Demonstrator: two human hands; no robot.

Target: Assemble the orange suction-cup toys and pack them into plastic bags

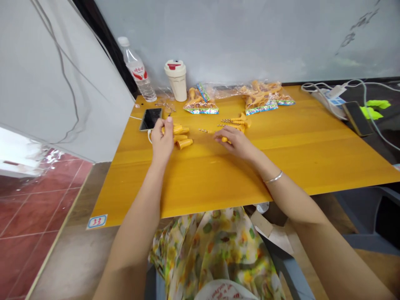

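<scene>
My left hand [162,139] rests on the orange table [218,175], fingers closed around a small yellow plastic piece [178,130]. Two more yellow pieces [183,143] lie just to its right. My right hand [234,141] is curled over another yellow piece [225,140] near the table's middle, with a silver bangle on its wrist. A short beaded metal chain [203,131] lies between both hands. More yellow pieces and chains [236,122] sit just beyond my right hand.
A phone [150,118], a water bottle [137,71] and a white cup [176,80] stand at the back left. Clear bags of yellow parts [262,98] line the wall. A power strip [328,98], cables and another phone [358,117] lie at right.
</scene>
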